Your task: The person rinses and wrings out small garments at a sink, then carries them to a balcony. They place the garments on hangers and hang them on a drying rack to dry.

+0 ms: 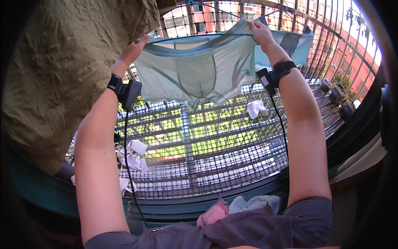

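A pair of pale green boxer briefs hangs stretched wide before me on a blue clothes hanger, whose lower bar shows behind the waistband. At the left end of the waistband is my left hand, its fingertips on the fabric edge and partly hiding it. My right hand pinches the raised right end of the waistband between thumb and fingers. Just behind that hand hangs another light blue garment with a dark grey panel. Both arms are raised, and each wrist wears a strapped black device with a cable.
A large olive-brown cloth hangs close on the left. Metal bars with black mesh form a cage floor and sides. White scraps and a white crumpled piece lie on the mesh. Plant pots stand right; pink and pale blue cloths lie near me.
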`<state>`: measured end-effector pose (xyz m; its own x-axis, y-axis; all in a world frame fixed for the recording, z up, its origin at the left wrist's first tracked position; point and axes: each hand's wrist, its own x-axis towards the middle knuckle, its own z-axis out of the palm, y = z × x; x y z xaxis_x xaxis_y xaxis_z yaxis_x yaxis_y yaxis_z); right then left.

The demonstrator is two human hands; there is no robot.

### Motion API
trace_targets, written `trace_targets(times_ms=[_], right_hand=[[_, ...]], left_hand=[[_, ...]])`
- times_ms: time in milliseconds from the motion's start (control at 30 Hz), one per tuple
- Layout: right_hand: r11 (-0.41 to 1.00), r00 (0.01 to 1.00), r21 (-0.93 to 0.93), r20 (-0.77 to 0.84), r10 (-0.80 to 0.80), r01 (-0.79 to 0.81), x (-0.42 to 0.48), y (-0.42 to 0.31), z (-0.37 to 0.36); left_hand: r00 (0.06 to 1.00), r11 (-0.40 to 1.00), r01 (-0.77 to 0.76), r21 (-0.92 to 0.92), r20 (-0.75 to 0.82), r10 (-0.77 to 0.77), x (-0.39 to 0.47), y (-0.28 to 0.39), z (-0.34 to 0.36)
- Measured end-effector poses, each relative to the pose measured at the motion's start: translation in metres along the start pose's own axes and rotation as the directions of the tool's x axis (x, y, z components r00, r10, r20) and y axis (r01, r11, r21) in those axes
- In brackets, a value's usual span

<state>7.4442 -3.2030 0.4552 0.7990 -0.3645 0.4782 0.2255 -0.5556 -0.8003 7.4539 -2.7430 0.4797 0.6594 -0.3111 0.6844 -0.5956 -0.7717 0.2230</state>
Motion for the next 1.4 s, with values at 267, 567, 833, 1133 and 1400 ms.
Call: trace_targets(times_ms=[267,567,833,1133,1400], right_hand=[[0.992,0.974,0.115,-0.226,-0.030,0.057,-0.055,0.003,0.009],[0.926,0.829,0.207,-0.535,-0.162,0.315,-0.119,0.004,0.014],[0.968,0.947,0.225,0.269,-0.173,0.113,-0.214,0.009,0.114],[0.991,0.813,0.050,0.568,-0.128,0.121,-0.269,0.023,0.202],[0.910,0.850,0.105,0.328,-0.412,0.401,-0.274,-0.024,0.197]], left_hand=[[0.956,0.971,0.227,-0.075,-0.172,-0.236,-0.032,0.005,0.008],[0.738,0.610,0.520,-0.597,-0.044,-0.673,-0.123,-0.035,0.062],[0.463,0.015,0.752,-0.659,0.511,-0.724,-0.188,-0.006,0.143],[0.504,-0.445,0.406,-0.798,0.602,-0.619,-0.179,0.021,0.167],[0.660,-0.392,0.415,-0.821,0.568,-0.492,-0.215,0.040,0.130]])
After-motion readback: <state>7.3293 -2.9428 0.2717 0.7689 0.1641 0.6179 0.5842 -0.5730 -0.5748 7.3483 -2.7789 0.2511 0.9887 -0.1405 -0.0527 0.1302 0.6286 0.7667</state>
